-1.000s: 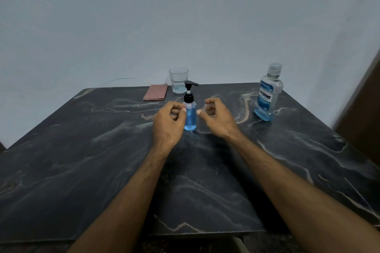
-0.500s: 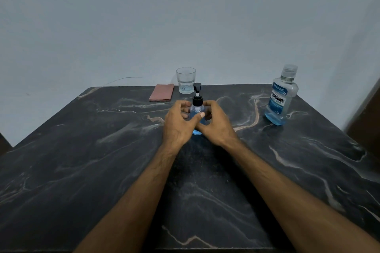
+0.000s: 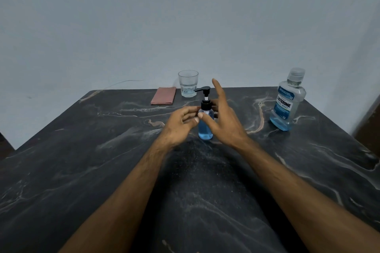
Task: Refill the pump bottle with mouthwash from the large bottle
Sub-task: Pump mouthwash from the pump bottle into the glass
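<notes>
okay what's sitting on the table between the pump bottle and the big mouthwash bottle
Nothing. In the head view, only bare dark marble table lies between the pump bottle and the large mouthwash bottle, apart from the right hand beside the pump bottle.

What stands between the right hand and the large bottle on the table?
Nothing visible does. The large bottle stands upright at the table's far right, with only bare tabletop between it and the right hand, which is at the pump bottle. Its cap is on.
</notes>
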